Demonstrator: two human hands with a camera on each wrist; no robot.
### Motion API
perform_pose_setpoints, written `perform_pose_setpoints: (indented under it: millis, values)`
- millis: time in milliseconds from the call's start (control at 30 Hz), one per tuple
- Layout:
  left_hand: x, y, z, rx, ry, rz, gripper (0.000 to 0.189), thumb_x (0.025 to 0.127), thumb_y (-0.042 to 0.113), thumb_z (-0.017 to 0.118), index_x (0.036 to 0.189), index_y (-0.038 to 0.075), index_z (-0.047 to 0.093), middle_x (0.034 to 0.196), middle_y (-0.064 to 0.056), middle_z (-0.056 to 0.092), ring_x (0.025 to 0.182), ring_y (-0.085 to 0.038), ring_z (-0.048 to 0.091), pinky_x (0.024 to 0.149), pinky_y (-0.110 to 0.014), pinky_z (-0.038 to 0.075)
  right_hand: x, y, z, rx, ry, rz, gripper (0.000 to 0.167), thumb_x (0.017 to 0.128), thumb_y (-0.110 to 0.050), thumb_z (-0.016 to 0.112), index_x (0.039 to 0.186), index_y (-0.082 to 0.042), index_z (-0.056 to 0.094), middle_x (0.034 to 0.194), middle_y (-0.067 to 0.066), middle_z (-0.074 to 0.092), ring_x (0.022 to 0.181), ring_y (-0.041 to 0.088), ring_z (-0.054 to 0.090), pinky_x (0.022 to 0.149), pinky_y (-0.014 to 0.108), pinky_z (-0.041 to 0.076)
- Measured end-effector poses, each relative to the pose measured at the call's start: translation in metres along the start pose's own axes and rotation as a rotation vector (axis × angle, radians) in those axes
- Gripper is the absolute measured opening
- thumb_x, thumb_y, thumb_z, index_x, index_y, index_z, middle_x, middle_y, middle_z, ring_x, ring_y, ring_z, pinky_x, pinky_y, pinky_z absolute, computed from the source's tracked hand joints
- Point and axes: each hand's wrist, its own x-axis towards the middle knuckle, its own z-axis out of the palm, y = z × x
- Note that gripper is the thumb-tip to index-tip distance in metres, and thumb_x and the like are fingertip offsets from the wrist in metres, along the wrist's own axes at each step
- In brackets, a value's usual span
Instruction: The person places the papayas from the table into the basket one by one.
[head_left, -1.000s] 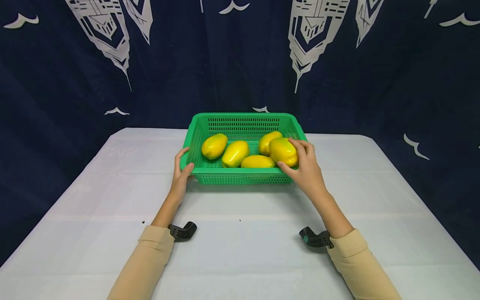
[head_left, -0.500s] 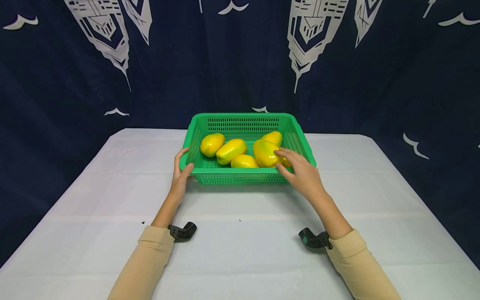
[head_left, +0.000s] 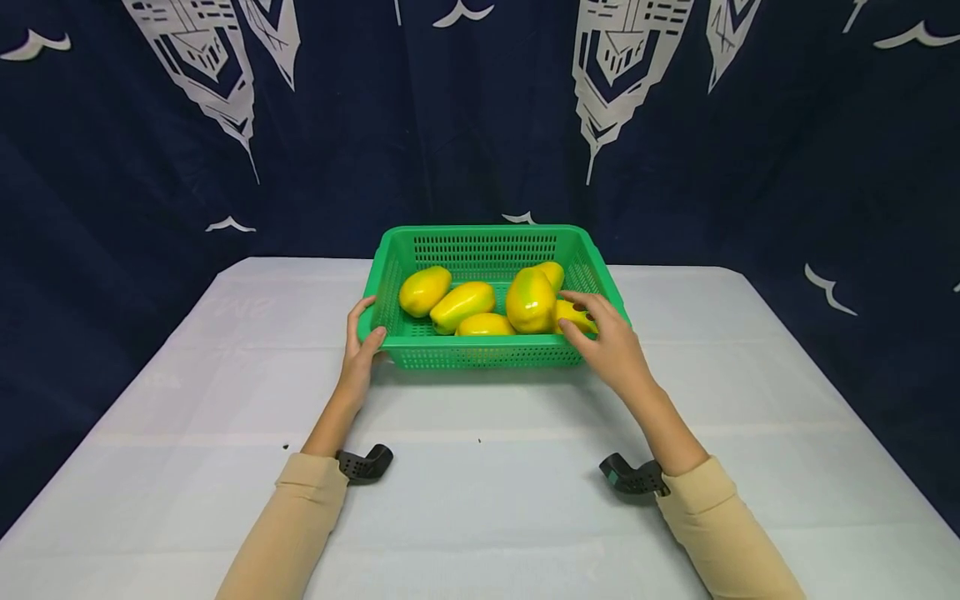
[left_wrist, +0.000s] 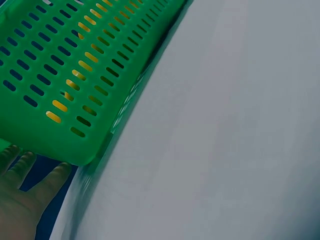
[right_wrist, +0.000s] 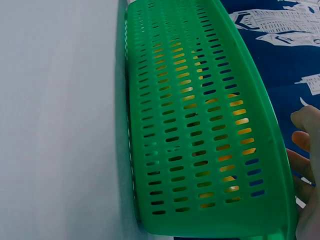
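Note:
A green perforated plastic basket [head_left: 480,357] stands on the table with several glossy yellow mangoes inside. My left hand [head_left: 358,354] grips the basket's left end, thumb over the rim. The left wrist view shows its fingers [left_wrist: 50,182] at the basket's lower corner. Over the right front of the basket is my right hand [head_left: 613,350], thumb and fingers spread apart and curved around the near-right mango [head_left: 572,317], with a gap showing between them. A larger mango [head_left: 530,300] leans left of it, partly covering one mango [head_left: 552,273] behind. Another mango [head_left: 424,291] lies at the left.
A white cloth-covered table [head_left: 480,500] extends around the basket. Behind it hangs a dark blue curtain [head_left: 480,125] with white building prints. Each wrist wears a black camera mount [head_left: 366,464]. Tiny dark specks lie on the cloth.
My right hand has moved the large mango leftward and let it go, then drawn slightly right to the mango beside it. The front mango has shifted left. My left hand stays on the basket.

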Motion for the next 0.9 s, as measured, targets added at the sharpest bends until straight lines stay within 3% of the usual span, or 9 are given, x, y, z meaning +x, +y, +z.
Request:
perform_pose_setpoints:
  millis: [233, 500, 700, 900]
  values:
    - [-0.001, 0.001, 0.000, -0.009, -0.005, -0.002, 0.056, 0.088, 0.028, 0.040, 0.141, 0.029, 0.019, 0.148, 0.002, 0.012, 0.119, -0.030, 0.033, 0.090, -0.038, 0.033, 0.002, 0.005, -0.009, 0.088, 0.103, -0.023, 0.037, 0.091, -0.024, 0.053, 0.124, -0.008, 0.052, 0.120, 0.011, 0.055, 0.112, 0.027, 0.049, 0.096, 0.043, 0.038]
    - [-0.001, 0.000, 0.002, -0.007, -0.010, 0.005, 0.057, 0.088, 0.027, 0.039, 0.141, 0.027, 0.018, 0.149, 0.001, 0.010, 0.122, -0.030, 0.032, 0.088, -0.037, 0.033, 0.001, 0.017, -0.024, 0.132, 0.218, -0.007, 0.035, 0.092, -0.020, 0.050, 0.122, -0.003, 0.053, 0.119, 0.015, 0.055, 0.110, 0.029, 0.049, 0.097, 0.045, 0.037]
    - [0.000, 0.000, 0.003, 0.008, -0.021, 0.008, 0.058, 0.088, 0.029, 0.040, 0.141, 0.027, 0.018, 0.148, 0.000, 0.011, 0.120, -0.030, 0.033, 0.087, -0.037, 0.034, -0.004, 0.028, -0.043, 0.068, 0.336, 0.049, 0.033, 0.092, -0.017, 0.049, 0.120, -0.002, 0.054, 0.119, 0.014, 0.056, 0.111, 0.028, 0.050, 0.097, 0.043, 0.038]
    - [0.000, 0.002, 0.002, 0.010, -0.001, 0.005, 0.057, 0.087, 0.029, 0.040, 0.141, 0.028, 0.019, 0.148, 0.000, 0.011, 0.121, -0.031, 0.033, 0.090, -0.041, 0.033, -0.004, 0.034, -0.063, -0.048, 0.320, 0.096, 0.036, 0.092, -0.023, 0.048, 0.124, -0.007, 0.053, 0.122, 0.015, 0.054, 0.115, 0.031, 0.047, 0.098, 0.047, 0.035]
